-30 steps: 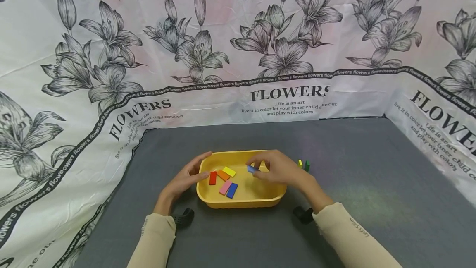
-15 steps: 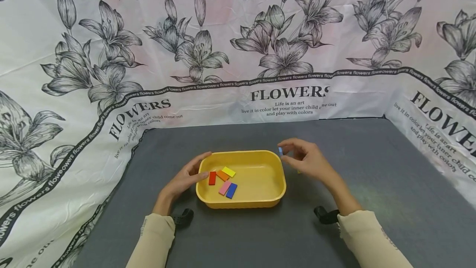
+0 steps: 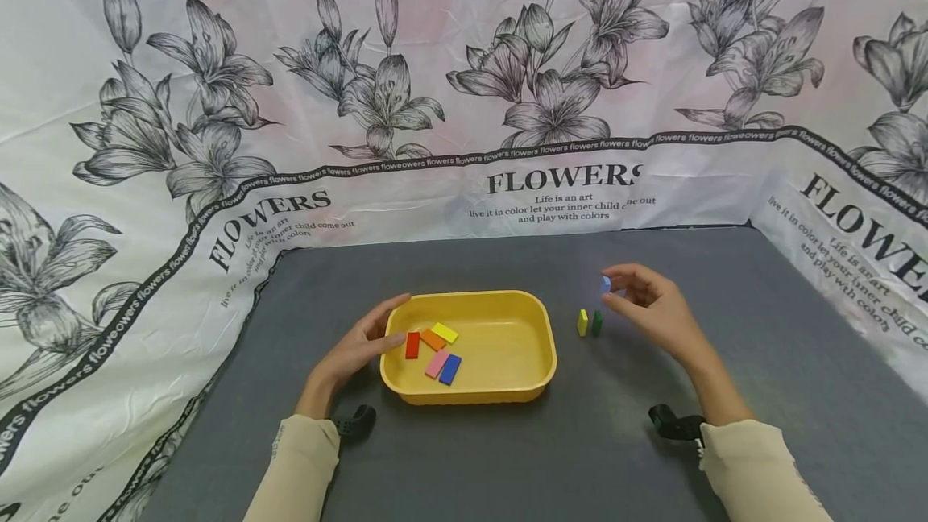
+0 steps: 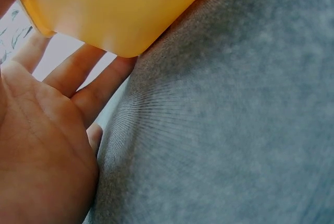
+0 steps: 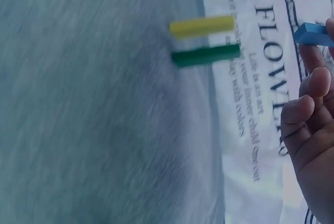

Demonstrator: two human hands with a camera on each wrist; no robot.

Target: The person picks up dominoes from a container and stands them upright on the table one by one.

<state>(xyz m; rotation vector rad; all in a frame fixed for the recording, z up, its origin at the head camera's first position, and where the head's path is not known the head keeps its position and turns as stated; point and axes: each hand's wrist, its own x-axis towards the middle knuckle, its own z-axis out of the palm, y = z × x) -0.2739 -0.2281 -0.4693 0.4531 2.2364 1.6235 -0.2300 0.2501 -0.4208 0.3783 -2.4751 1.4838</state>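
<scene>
My right hand [image 3: 652, 304] pinches a light blue domino [image 3: 605, 285] between thumb and fingertips, held in the air above the table. In the right wrist view the light blue domino [image 5: 313, 34] shows at the right edge. Just left of that hand, a yellow domino [image 3: 582, 323] and a green domino [image 3: 598, 323] stand upright side by side with a small gap. My left hand [image 3: 360, 349] holds the left end of a yellow plastic tub [image 3: 500, 399], thumb over the rim and fingers along the outer wall. The left wrist view shows those fingers against the tub [image 4: 120, 15].
Inside the tub lie a red domino [image 3: 412, 345], an orange domino [image 3: 433, 338], another yellow domino [image 3: 445, 333], a pink domino [image 3: 437, 363] and a dark blue domino [image 3: 449, 370]. A flower-printed cloth [image 3: 406, 208] borders the grey table [image 3: 493, 466] behind and at both sides.
My right hand has lifted the light blue domino out of the tub and carried it right, past the two standing dominoes. The left hand stays on the tub.
</scene>
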